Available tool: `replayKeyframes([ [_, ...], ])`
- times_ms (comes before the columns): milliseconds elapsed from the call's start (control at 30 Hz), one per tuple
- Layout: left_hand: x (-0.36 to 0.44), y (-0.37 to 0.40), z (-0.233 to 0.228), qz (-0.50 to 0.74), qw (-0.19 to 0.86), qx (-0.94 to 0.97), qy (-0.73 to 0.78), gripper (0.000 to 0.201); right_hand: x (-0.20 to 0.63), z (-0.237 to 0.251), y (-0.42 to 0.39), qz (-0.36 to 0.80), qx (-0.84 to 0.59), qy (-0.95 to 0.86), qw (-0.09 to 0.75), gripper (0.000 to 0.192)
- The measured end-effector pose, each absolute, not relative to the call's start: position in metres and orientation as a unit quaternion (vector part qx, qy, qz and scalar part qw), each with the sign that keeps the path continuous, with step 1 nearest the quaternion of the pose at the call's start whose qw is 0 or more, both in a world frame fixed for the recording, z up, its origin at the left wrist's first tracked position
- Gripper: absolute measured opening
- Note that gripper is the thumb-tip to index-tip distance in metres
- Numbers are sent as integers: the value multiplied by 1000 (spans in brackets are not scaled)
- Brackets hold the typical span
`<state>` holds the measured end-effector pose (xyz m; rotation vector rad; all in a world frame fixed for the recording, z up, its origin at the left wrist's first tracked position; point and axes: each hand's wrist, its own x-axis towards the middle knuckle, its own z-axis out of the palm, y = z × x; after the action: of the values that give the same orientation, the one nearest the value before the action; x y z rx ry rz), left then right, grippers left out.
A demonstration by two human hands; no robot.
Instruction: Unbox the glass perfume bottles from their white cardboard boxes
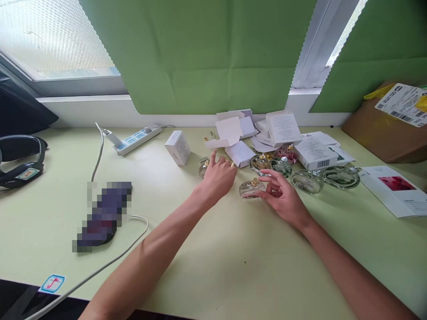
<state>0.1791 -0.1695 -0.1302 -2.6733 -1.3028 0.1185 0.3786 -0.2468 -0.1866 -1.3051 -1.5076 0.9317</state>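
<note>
My right hand (282, 198) grips a clear oval perfume bottle (251, 190) by its right side, thumb low and fingers near the gold neck. The bottle stands on the table. Just left of it, my left hand (219, 175) is palm down with its fingers bent and one stretched forward. A small gold cap (232, 164) shows at its thumb side, seemingly pinched; the fingertips are partly hidden. Beyond my left hand, another perfume bottle (203, 168) is partly covered by it. Further glass bottles, including a green one (281, 167) and a pink one (286, 153), stand behind my right hand.
Opened white boxes (283, 127) pile up against the wall. One upright white box (178, 149) stands left of them, near a power strip (138, 140). Bottles (340, 178), a leaflet (395, 189) and a carton (387, 129) lie right. A cable (100, 269) crosses the left side.
</note>
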Motion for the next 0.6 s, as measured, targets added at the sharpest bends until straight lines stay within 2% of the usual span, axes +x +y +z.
replayKeyframes([
  [333, 183, -169, -143, 15, 102, -895, -434, 20, 378, -188, -246, 384, -525, -609, 454, 57],
  [500, 187, -172, -144, 1, 81, -901, -425, 11, 379, -188, -246, 390, -521, -606, 457, 57],
  [600, 187, -172, -144, -13, 64, -904, -423, 13, 379, -188, -246, 389, -519, -605, 461, 58],
])
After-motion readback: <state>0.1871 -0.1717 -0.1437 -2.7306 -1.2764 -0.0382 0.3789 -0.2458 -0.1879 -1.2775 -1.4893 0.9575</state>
